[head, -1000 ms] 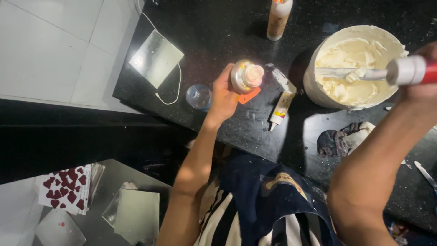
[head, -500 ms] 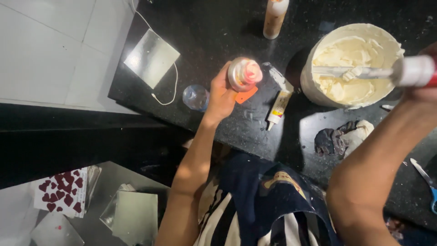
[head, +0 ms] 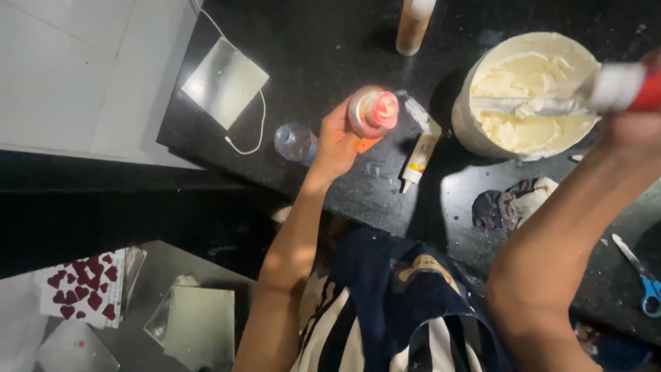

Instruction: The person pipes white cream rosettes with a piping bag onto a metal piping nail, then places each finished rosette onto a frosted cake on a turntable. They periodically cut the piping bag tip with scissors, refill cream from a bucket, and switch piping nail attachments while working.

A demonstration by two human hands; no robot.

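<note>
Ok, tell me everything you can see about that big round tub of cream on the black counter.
The tub is a pale, round, open container, apparently plastic, standing upright on the black counter. It is nearly full of thick, off-white paste with a rough, scooped surface. A flat metal blade lies in the paste; its white-and-red handle is at the right hand.

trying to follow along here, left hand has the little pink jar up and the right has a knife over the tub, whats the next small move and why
Probably lower the knife into the tub for a dab of cream. The right hand holds its handle above the tub, blade across the cream, while the left hand holds the jar up beside it, apart from the tub.
</note>
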